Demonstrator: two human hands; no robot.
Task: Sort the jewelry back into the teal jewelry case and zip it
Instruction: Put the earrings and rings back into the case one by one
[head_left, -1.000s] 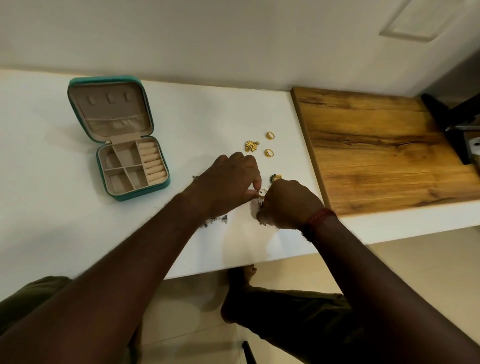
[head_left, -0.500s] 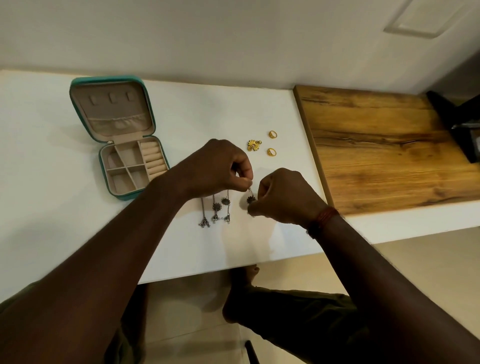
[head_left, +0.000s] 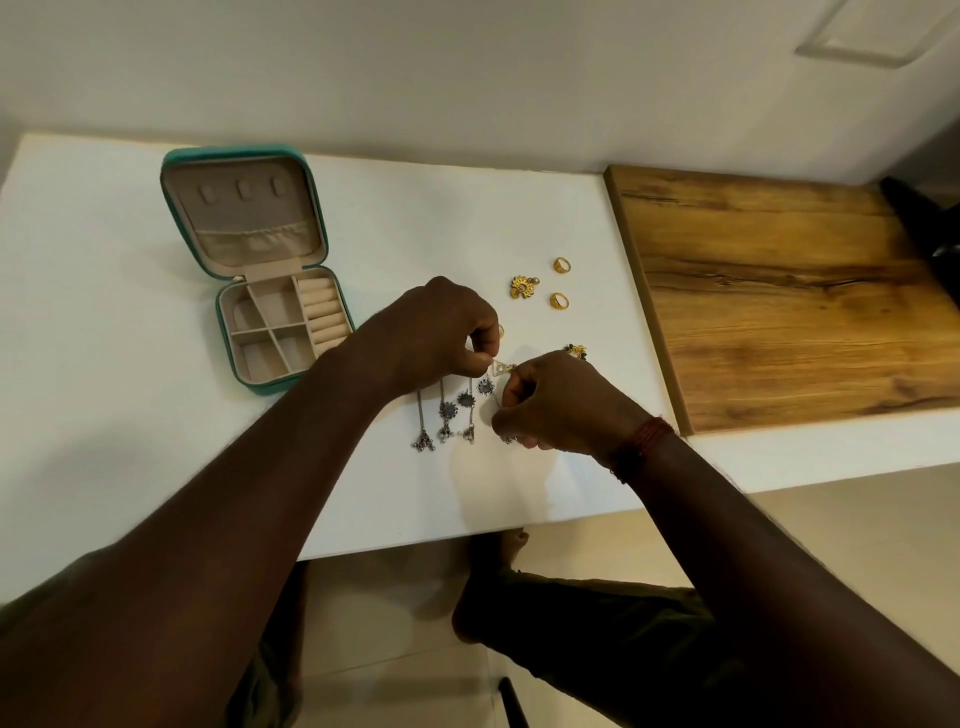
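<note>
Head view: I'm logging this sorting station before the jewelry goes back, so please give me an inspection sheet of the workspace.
Surface: white counter, wooden board at its right end.
Job's things: teal case open, compartments look empty; two gold rings, gold ornament and another small gold piece loose on the counter; silver dangle pieces below the hands.
Clutter: nothing seen.
Grips: left hand and right hand both pinch a small triangular piece between them.
Cables: nothing seen.
Surroundings: pale wall; dark object at far right, unclear.
</note>
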